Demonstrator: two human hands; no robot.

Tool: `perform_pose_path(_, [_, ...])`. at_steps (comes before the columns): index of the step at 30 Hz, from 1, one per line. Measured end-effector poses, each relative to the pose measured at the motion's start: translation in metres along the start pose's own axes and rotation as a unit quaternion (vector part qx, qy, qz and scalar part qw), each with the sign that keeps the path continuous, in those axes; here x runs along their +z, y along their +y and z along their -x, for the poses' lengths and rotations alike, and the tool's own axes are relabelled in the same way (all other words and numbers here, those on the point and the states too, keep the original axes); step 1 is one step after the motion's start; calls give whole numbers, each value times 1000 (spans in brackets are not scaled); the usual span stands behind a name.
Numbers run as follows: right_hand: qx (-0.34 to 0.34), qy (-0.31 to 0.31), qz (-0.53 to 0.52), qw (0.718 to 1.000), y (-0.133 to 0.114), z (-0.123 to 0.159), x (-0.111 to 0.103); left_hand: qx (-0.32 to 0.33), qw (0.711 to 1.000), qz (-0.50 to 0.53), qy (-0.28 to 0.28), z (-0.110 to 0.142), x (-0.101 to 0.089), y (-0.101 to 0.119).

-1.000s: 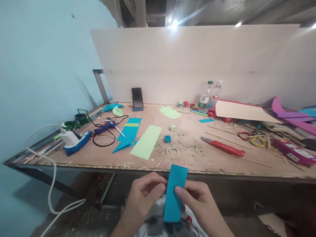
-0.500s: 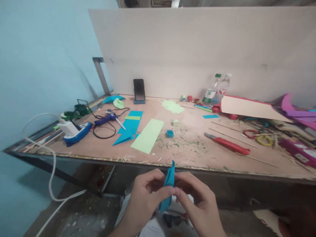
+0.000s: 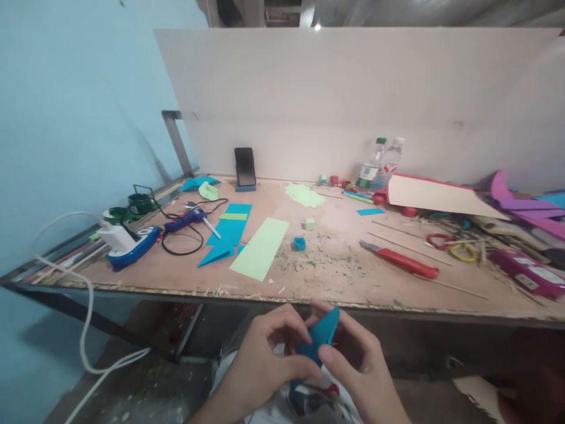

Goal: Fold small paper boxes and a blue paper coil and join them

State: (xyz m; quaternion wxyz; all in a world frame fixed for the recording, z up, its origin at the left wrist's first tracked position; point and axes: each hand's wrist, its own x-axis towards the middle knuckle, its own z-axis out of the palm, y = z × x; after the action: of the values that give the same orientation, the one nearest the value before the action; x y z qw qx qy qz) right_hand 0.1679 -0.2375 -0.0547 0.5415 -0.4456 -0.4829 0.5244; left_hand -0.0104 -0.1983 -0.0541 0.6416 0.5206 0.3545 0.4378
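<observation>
Between my two hands, just below the table's front edge, is a folded piece of blue paper with a pointed tip toward the upper right. My left hand pinches its left side, thumb along the bottom. On the other side my right hand grips it with the thumb in front and the fingers behind. Beyond the hands on the table lie a pale green paper strip, a small blue folded paper piece, a pale green cube and a pointed blue paper fold.
A red-handled utility knife and thin sticks lie on the right, near a purple box. On the left are a glue gun and a blue power strip. A phone and plastic bottles stand at the back.
The blue paper has turned from nearly upright and edge-on to leaning right with its flat face showing. My thumbs have moved apart, and the camera view has tilted slightly.
</observation>
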Motion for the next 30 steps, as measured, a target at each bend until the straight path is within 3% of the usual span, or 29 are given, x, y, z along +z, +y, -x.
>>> perform_pose_path(4, [20, 42, -31, 998, -6, 2, 3, 93, 988, -126, 7, 6, -1, 9])
perform_pose_path(7, [10, 48, -51, 997, -8, 3, 2, 194, 951, -242, 21, 12, 1, 20])
perform_pose_path(9, [-5, 46, -64, 997, -10, 3, 0, 226, 931, -283, 43, 12, 3, 28])
perform_pose_path(14, [-12, 97, -25, 995, -21, -4, -8, 229, 908, -344, 65, -13, 9, 48])
perform_pose_path(18, [2, 126, 3, 992, -34, -22, -24, 208, 906, -366, 33, -48, 12, 61])
perform_pose_path(20, [-39, 115, 77, 990, -40, -32, -37, 214, 895, -392, 19, -66, 13, 63])
perform_pose_path(22, [-122, 125, 204, 963, -43, -40, -50, 216, 881, -420, 6, -81, 13, 64])
perform_pose_path(25, [-245, 107, 390, 881, -46, -44, -62, 194, 872, -449, -12, -98, 12, 63])
perform_pose_path(30, [-327, 27, 549, 769, -48, -39, -69, 155, 871, -459, -82, -113, 12, 63])
